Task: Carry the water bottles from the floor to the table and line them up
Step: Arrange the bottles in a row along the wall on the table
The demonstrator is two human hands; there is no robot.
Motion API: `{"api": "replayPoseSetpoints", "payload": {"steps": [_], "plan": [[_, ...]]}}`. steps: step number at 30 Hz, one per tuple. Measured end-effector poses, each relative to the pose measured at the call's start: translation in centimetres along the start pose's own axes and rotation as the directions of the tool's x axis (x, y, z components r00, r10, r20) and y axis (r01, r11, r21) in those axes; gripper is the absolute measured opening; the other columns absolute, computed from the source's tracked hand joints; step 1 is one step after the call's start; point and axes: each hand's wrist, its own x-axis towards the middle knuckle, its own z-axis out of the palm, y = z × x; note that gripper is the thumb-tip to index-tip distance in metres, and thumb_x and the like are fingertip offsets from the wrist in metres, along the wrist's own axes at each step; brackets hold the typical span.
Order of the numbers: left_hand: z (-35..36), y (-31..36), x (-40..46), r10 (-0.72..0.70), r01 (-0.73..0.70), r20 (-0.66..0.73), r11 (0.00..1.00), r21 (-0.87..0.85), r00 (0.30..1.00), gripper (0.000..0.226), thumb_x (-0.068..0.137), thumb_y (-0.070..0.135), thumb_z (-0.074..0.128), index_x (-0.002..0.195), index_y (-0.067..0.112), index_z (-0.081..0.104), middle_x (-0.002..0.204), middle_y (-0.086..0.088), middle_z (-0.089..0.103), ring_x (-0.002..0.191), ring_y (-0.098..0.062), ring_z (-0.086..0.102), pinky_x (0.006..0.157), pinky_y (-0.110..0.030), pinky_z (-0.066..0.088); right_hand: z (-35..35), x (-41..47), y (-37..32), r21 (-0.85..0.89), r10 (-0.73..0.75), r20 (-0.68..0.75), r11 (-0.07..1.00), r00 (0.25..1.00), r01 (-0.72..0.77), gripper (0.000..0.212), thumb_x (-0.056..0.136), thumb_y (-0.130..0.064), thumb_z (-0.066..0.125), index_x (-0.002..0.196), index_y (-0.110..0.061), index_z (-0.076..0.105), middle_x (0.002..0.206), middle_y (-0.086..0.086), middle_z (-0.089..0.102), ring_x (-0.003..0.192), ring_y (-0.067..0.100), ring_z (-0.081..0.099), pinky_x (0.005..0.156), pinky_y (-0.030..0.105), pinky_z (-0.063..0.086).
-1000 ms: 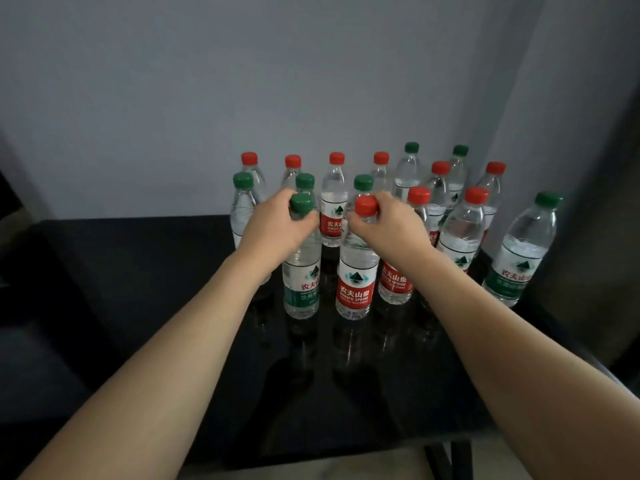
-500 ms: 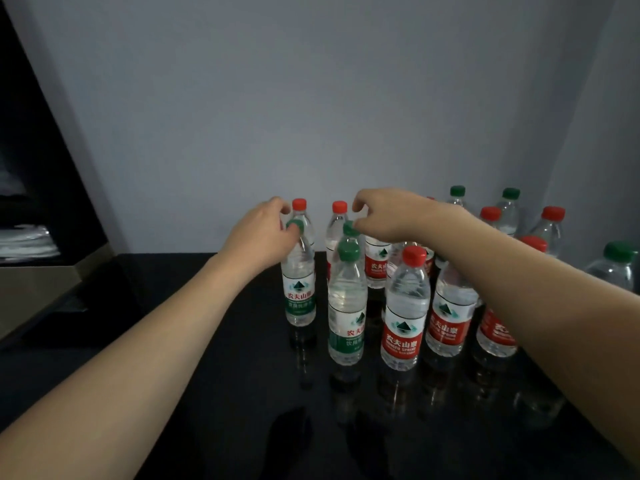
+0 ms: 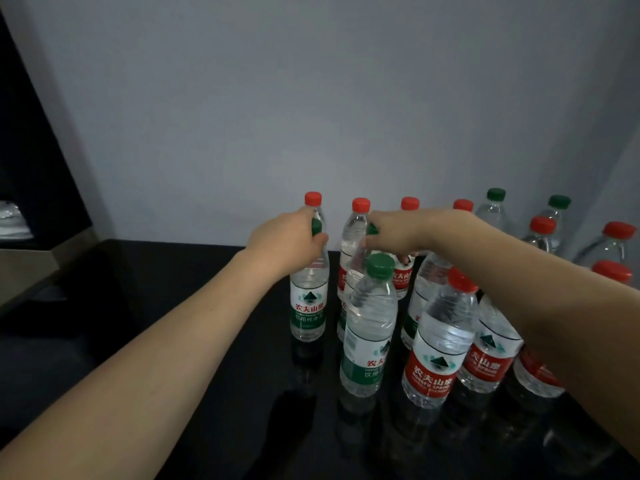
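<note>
Several clear water bottles with red or green caps stand in rows on the black glossy table [image 3: 194, 358]. My left hand [image 3: 285, 242] grips the neck of a green-capped, green-label bottle [image 3: 309, 306] at the left end of the group. My right hand [image 3: 398, 232] grips the top of another green-capped bottle [image 3: 356, 258] just to its right; only a sliver of its cap shows. In front stand a green-label bottle [image 3: 369, 327] and a red-label bottle [image 3: 438, 344]. Red-capped bottles [image 3: 360, 216] line the back by the wall.
A grey wall [image 3: 311, 98] rises right behind the bottles. At the left stands a dark cabinet [image 3: 31, 140] with a lighter ledge [image 3: 38, 261] beside the table's left end. More bottles [image 3: 557, 216] crowd the right side up to the frame edge.
Both hands let go of the two front bottles and reached back to the second row, each now gripping a green-capped bottle. The camera moved closer and turned left.
</note>
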Motion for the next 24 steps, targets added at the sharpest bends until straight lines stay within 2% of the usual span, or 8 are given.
{"api": "replayPoseSetpoints", "payload": {"steps": [2,4,6,10,14,17,19,24], "plan": [[-0.5,0.0,0.1,-0.021,0.022,0.055,1.0,-0.02,0.998,0.023,0.095,0.043,0.053,0.101,0.025,0.04,0.083,0.004,0.052,0.072,-0.016,0.054,0.053,-0.03,0.034,-0.2,-0.3,-0.2,0.052,-0.027,-0.038,0.998,0.999,0.029,0.039,0.096,-0.044,0.05,0.122,-0.016,0.047,0.09,0.006,0.067,0.067,0.017,0.066,0.06,0.032,0.056],[-1.6,0.1,0.0,-0.032,0.034,0.103,0.999,-0.012,0.994,0.024,0.092,0.041,0.056,0.086,0.022,0.043,0.081,0.004,0.053,0.069,-0.012,0.052,0.052,-0.029,0.034,-1.0,-0.8,-0.7,0.093,-0.052,-0.042,0.994,0.998,0.056,0.032,0.095,-0.04,0.055,0.117,-0.016,0.052,0.083,0.003,0.067,0.058,0.013,0.064,0.049,0.026,0.051],[-3.0,-0.1,-0.8,-0.029,0.03,0.119,1.0,-0.005,0.992,0.024,0.09,0.04,0.058,0.077,0.027,0.043,0.08,0.003,0.055,0.068,-0.01,0.051,0.052,-0.029,0.034,-2.0,-1.6,-1.9,0.099,-0.062,-0.078,0.993,0.995,0.07,0.03,0.094,-0.037,0.059,0.113,-0.014,0.055,0.083,0.003,0.066,0.055,0.013,0.062,0.047,0.025,0.047],[-5.8,-1.5,-3.5,-0.04,0.041,0.027,0.999,-0.017,0.999,0.022,0.09,0.041,0.056,0.092,0.019,0.053,0.084,0.001,0.06,0.071,-0.013,0.055,0.058,-0.033,0.045,-4.4,-3.4,-4.7,0.045,-0.111,-0.257,0.991,0.96,0.126,0.032,0.092,-0.04,0.06,0.106,-0.012,0.056,0.083,0.0,0.061,0.059,0.013,0.059,0.052,0.027,0.043],[-10.2,-4.0,-5.1,-0.068,0.066,-0.082,0.997,-0.03,0.994,0.023,0.09,0.044,0.058,0.095,0.022,0.053,0.084,0.005,0.056,0.074,-0.015,0.053,0.058,-0.031,0.038,-7.7,-5.2,-8.2,-0.056,-0.168,-0.368,0.986,0.914,0.159,0.033,0.091,-0.046,0.059,0.097,-0.014,0.057,0.079,-0.001,0.061,0.061,0.009,0.054,0.05,0.025,0.035],[-12.5,-6.6,-5.1,-0.09,0.086,-0.106,0.995,-0.043,0.99,0.021,0.089,0.044,0.06,0.095,0.024,0.053,0.087,0.004,0.056,0.081,-0.019,0.053,0.064,-0.031,0.037,-8.6,-4.8,-11.0,-0.038,-0.208,-0.368,0.977,0.906,0.208,0.03,0.09,-0.047,0.059,0.089,-0.017,0.056,0.072,0.002,0.068,0.05,0.011,0.063,0.048,0.024,0.042],[-12.9,-8.8,-4.9,-0.108,0.1,-0.119,0.992,-0.075,0.987,0.022,0.088,0.045,0.061,0.095,0.026,0.053,0.086,0.007,0.055,0.078,-0.015,0.054,0.061,-0.029,0.036,-8.1,-3.6,-13.3,-0.051,-0.236,-0.356,0.971,0.904,0.234,0.032,0.089,-0.05,0.058,0.088,-0.018,0.058,0.065,-0.002,0.068,0.043,0.006,0.061,0.047,0.023,0.043],[-11.2,-16.5,-2.6,-0.178,0.157,-0.13,0.975,-0.158,0.975,0.021,0.086,0.046,0.064,0.089,0.027,0.055,0.085,0.009,0.058,0.074,-0.006,0.053,0.055,-0.026,0.036,-5.1,3.7,-18.0,0.007,-0.258,-0.208,0.964,0.944,0.265,0.038,0.089,-0.049,0.059,0.087,-0.012,0.062,0.064,0.008,0.07,0.043,0.013,0.063,0.044,0.024,0.046]]}}
